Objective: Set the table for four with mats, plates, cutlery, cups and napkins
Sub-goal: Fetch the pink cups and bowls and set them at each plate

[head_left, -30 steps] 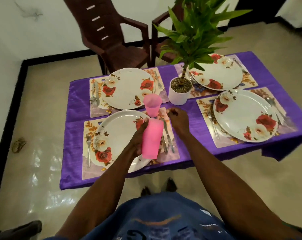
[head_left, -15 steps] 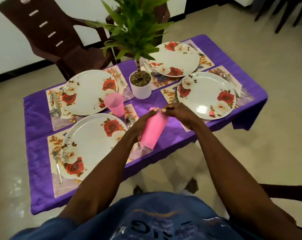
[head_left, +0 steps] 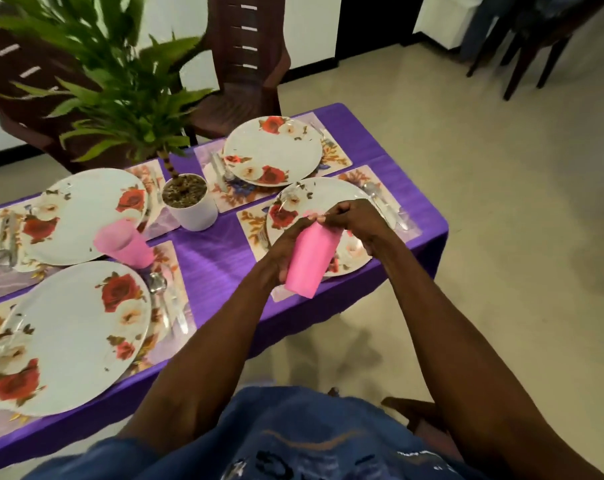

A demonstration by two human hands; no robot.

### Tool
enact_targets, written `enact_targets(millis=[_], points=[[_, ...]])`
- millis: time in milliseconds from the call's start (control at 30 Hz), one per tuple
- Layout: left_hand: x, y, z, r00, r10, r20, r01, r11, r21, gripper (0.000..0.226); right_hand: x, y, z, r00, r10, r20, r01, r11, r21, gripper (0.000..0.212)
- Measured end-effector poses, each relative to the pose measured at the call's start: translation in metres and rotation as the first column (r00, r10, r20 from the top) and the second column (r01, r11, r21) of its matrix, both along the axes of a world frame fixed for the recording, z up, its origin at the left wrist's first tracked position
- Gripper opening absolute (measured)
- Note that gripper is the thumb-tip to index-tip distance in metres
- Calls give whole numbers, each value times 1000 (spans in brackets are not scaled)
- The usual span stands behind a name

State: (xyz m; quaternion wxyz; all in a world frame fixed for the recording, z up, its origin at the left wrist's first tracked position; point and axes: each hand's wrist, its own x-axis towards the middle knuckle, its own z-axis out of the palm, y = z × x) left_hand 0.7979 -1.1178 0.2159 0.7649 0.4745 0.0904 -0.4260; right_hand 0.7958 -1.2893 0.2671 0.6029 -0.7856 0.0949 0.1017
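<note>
1. Two hands meet over the near right plate (head_left: 328, 199). I read the left hand (head_left: 281, 258) as wrapped around the side of a stack of pink cups (head_left: 311, 261), which tilts with its open end away from me.
2. The right hand (head_left: 354, 221) pinches the stack's upper rim with curled fingers.
3. One more pink cup (head_left: 122, 244) stands upright on the counter (head_left: 217, 268), between the two left plates, at the top corner of the near left mat (head_left: 176, 299).
4. Four floral plates are laid, each on its own mat; the far right plate (head_left: 273, 150) lies beyond the hands.
5. Cutlery (head_left: 162, 289) lies beside the near left plate (head_left: 65, 337).
6. A potted plant (head_left: 189, 202) stands mid-counter on the purple cloth.
7. I cannot tell how many cups the stack holds.
</note>
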Motion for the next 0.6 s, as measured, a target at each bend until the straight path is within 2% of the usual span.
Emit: enact_targets(millis=[133,233,333,433,533,600], points=[[20,-29,-2,1000,18,-25,-19,1000,-21,69,21,-28,-6,998,-55,35,52,996,67,21],[49,-43,-5,999,25,47,-28,997,76,79,38,-46,-11,993,-102,64,91,984,153,17],[88,-63,-16,995,30,94,-45,986,158,81,67,-70,-11,976,-205,72,179,946,268,27],[119,-83,-27,997,22,75,-34,987,159,83,100,-90,-7,983,-185,19,171,938,303,15],[139,-107,-21,996,12,85,-24,989,146,78,128,-105,-8,985,-160,-60,170,936,307,22],[151,-117,-18,994,6,107,-23,987,160,75,145,-115,-12,982,-132,-138,172,923,344,35]])
